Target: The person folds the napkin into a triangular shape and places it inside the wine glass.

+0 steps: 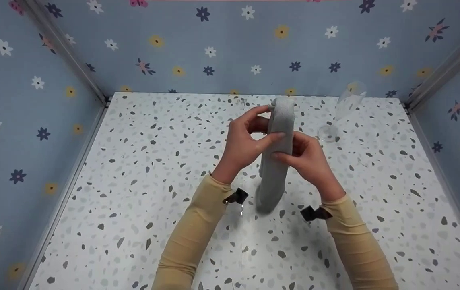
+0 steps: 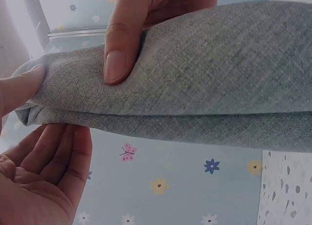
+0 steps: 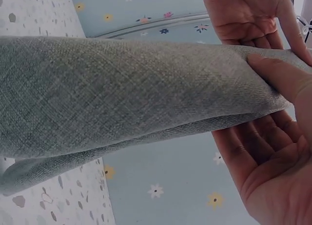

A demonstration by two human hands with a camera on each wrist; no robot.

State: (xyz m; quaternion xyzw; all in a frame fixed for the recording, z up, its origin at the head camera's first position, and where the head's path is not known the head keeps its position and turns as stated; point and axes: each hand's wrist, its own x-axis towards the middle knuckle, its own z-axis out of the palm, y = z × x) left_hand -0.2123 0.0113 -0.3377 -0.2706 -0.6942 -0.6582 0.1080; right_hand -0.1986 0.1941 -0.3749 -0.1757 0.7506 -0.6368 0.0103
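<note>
A long grey cloth (image 1: 276,173), folded into a thick, narrow bundle, is held lengthwise between both hands over the speckled table. My left hand (image 1: 242,141) grips it near its far end, thumb across the near face and fingers behind. Slightly lower, my right hand (image 1: 312,159) pinches the opposite side, its thumb (image 3: 273,71) pressed on the weave and its fingers under the fold. In the left wrist view a seam between two layers runs along the cloth (image 2: 214,69). The near end of the bundle hangs close over the tabletop.
A clear, tall glass (image 1: 346,104) stands at the back right of the white speckled table (image 1: 141,169). Blue flowered panels (image 1: 234,48) wall in the back and both sides. Small black camera mounts (image 1: 238,196) stick out from both wrists.
</note>
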